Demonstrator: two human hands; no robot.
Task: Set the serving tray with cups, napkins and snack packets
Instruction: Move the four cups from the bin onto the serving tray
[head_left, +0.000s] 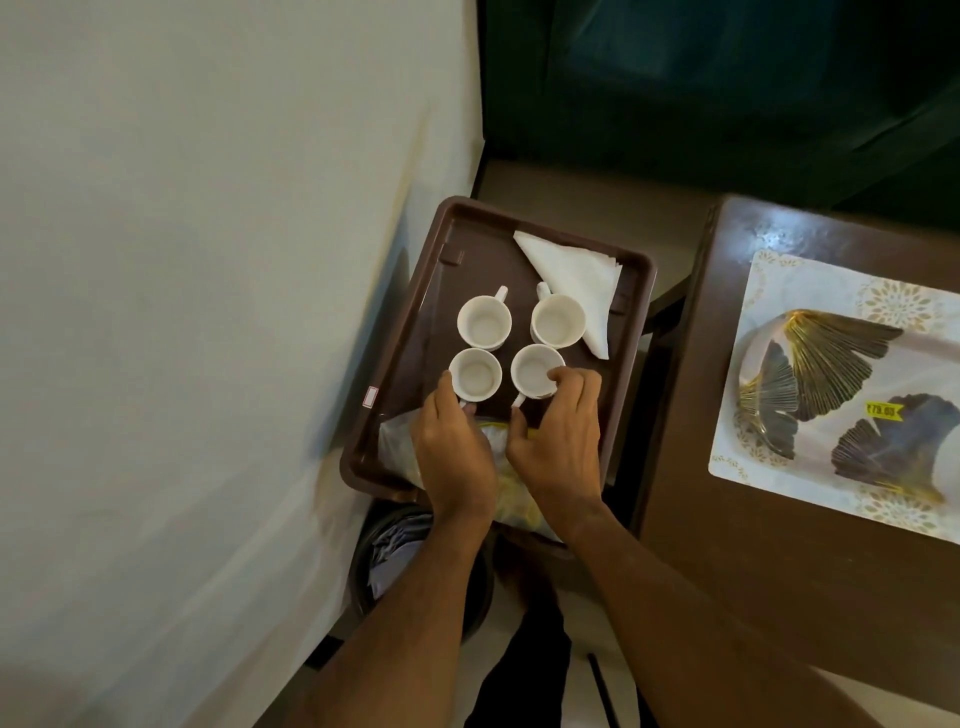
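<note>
Arranging cups: the left hand (453, 451) grips the near-left cup (475, 375), right hand (558, 435) fingers (563, 375) pinch the near-right cup (535, 370) on the tray (447, 228); squaring them likely comes next.

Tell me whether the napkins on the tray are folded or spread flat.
Folded. The white napkins lie as a stacked triangle in the tray's far right corner.

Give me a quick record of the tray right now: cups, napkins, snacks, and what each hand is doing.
tray: brown, rectangular
cups: four white, empty, in a two-by-two block
napkins: white, folded in a triangle, far right corner
snack packets: clear, near end, partly under the hands
left hand: on near-left cup
right hand: on near-right cup
</note>
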